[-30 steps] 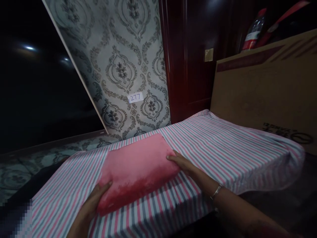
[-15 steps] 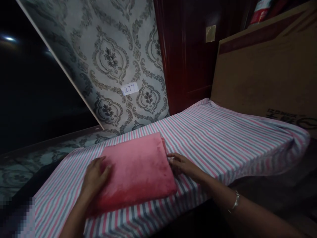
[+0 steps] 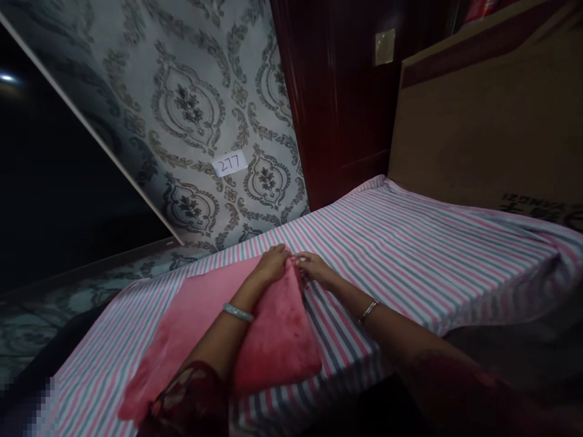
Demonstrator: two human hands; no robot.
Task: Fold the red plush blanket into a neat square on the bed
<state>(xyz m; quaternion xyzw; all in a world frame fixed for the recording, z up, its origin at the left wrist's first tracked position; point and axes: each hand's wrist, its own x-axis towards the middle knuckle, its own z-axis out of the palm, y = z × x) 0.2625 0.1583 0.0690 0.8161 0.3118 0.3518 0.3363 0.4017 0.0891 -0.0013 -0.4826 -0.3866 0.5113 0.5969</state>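
Observation:
A soft pink plush cloth (image 3: 280, 340), folded in layers, lies on the striped cover (image 3: 364, 243). One layer of it reaches out to the left, toward the near edge. My left hand (image 3: 272, 264) is across the cloth at its far right corner, fingers bent over the edge and closed on it. Just right of it, my right hand (image 3: 316, 270) pinches the same corner between thumb and fingers. The two hands almost touch, and the fingertips are partly hidden by the fabric.
Patterned wallpaper with a paper label (image 3: 230, 163) reading 277 rises behind the covered surface. A large cardboard box (image 3: 483, 115) stands at the right, beside a dark red wooden panel (image 3: 341, 109). A dark screen-like panel (image 3: 59, 170) leans at the left.
My left hand has gone from the cloth's left side to its far right corner. My right hand has moved up the right edge. The cloth's left part now spreads further left.

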